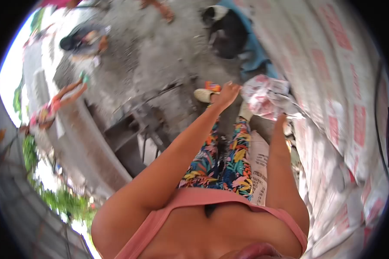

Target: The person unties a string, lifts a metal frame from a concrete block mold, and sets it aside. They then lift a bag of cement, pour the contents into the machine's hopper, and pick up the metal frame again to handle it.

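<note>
A crumpled white plastic bag (266, 96) with red print hangs out in front of my legs. My right hand (282, 121) grips it from below on the right, its fingers partly hidden by the folds. At the bag's left edge is my left hand (229, 93), with its fingers curled together. Whether they pinch the bag's edge or something small is too blurred to tell. Patterned leggings (203, 166) and pale shoes show beneath my arms.
Large white sacks with red print (333, 86) are stacked along the right. A black-and-white dog (227, 32) lies by a blue sheet (257, 47). Dark metal frames (142, 121) stand left of my legs, near a concrete ledge (84, 138). Other people (52, 108) are farther left.
</note>
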Tool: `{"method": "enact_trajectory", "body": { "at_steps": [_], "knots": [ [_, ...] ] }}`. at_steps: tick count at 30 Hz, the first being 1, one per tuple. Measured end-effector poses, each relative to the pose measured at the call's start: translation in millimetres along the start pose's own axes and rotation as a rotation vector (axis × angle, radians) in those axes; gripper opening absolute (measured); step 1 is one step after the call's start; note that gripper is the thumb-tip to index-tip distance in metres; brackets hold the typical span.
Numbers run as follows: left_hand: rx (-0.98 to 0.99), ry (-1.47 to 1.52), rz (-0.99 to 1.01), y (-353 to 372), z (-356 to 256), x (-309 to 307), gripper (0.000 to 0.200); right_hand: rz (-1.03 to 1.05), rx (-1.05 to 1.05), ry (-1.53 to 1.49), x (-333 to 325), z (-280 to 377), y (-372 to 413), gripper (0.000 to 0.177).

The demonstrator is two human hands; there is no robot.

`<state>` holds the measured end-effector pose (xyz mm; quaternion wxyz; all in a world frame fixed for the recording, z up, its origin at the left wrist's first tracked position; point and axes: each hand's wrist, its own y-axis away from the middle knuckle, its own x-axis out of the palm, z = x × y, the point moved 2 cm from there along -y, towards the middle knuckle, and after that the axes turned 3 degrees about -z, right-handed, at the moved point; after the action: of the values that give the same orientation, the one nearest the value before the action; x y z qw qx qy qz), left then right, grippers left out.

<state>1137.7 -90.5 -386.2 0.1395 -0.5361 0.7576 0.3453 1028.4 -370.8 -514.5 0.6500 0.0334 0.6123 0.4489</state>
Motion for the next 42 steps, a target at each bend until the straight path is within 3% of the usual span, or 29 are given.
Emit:
{"method": "enact_trajectory", "body": {
  "at_steps": [1,3,4,6,10,11,12,14,15,16,17,19,22,26,28,29,30,31,32,33,34,35,37,41,42],
  "knots": [
    [-0.162,0.027,-0.128,15.4,14.4,-9.8,0.026,0.019,-0.033,0.009,-2.6,4.0,3.2,0.046],
    [-0.336,0.187,-0.095,35.6,63.0,-18.8,0.038,0.052,-0.112,0.009,-13.7,20.6,5.4,0.047],
    [-0.343,0.196,-0.150,46.9,53.2,-41.4,0.038,0.074,-0.152,0.013,-20.2,22.9,9.0,0.047],
    [-0.425,0.091,0.106,86.4,15.6,-79.2,0.038,0.106,-0.239,-0.004,-35.2,29.2,17.6,0.047],
    [-0.634,0.117,-0.178,148.3,-19.3,-103.6,0.040,0.268,-0.317,-0.064,-78.6,29.7,48.9,0.048],
    [-0.525,0.112,-0.179,163.4,-40.5,-119.3,0.041,0.345,-0.186,0.137,-69.7,12.0,29.7,0.046],
    [-0.413,0.098,-0.179,178.1,-61.6,-137.3,0.043,0.159,-0.917,0.528,-56.7,-18.8,8.6,0.038],
    [-0.369,0.163,-0.292,204.7,-96.4,-174.1,0.040,0.534,0.075,-0.285,-90.9,-3.3,56.7,0.018],
    [-0.318,0.202,-0.350,216.9,-109.8,-190.6,0.038,0.549,0.192,-0.386,-105.6,10.2,81.0,0.016],
    [-0.184,0.132,-0.533,227.9,-119.5,-206.3,0.029,0.611,0.220,-0.420,-108.4,11.3,89.1,0.017],
    [-0.198,0.155,-0.567,234.0,-124.3,-233.7,0.029,0.662,0.264,-0.441,-105.7,6.0,86.9,0.020],
    [-0.110,0.203,-0.712,251.7,-142.9,-284.7,0.021,0.607,0.389,-0.234,-85.2,-4.6,73.0,0.023],
    [-0.021,0.171,-0.954,276.1,-148.9,-344.2,0.018,0.676,0.218,-0.073,-76.7,18.1,85.1,0.023],
    [-0.087,0.314,-1.017,313.5,-145.2,-397.9,0.018,0.753,-0.032,0.033,-68.3,105.8,113.4,0.024],
    [-0.038,0.410,-1.050,331.3,-139.5,-405.1,0.019,0.841,-0.347,0.083,-56.1,161.8,109.7,0.025],
    [-0.068,0.428,-1.087,342.5,-134.6,-408.9,0.019,0.944,-0.612,0.060,-42.8,189.4,96.0,0.025],
    [-0.001,0.411,-1.160,353.1,-131.0,-413.4,0.020,0.751,-0.156,-0.084,-68.7,260.3,171.4,0.021],
    [0.066,0.391,-1.235,364.2,-130.0,-416.6,0.021,0.865,-0.180,-0.116,-56.3,299.0,172.5,0.020],
    [0.009,0.388,-1.284,380.7,-130.9,-423.1,0.023,0.982,-0.200,-0.148,-43.2,337.2,176.3,0.019],
    [-0.019,0.394,-1.327,396.5,-129.8,-428.7,0.023,0.871,-0.410,-0.046,-55.8,391.3,249.9,0.016],
    [-0.040,0.315,-1.476,414.7,-128.5,-433.7,0.023,1.089,-0.641,-0.102,-29.0,428.3,230.1,0.016],
    [-0.063,0.222,-1.617,434.2,-126.8,-438.3,0.023,0.931,-0.610,-0.054,-38.2,468.8,283.8,0.021],
    [-0.222,-0.038,-1.834,477.5,-120.9,-443.6,0.023,0.902,-1.104,0.061,-43.6,523.2,351.8,0.031],
    [-0.626,-0.460,-2.241,572.4,-76.3,-414.8,0.014,1.025,-1.135,-0.099,-56.7,550.9,460.9,0.035],
    [-0.774,-0.261,-2.354,590.7,-65.5,-395.8,0.019,1.038,-1.219,-0.033,-55.8,546.6,475.7,0.034]
  ]
}}
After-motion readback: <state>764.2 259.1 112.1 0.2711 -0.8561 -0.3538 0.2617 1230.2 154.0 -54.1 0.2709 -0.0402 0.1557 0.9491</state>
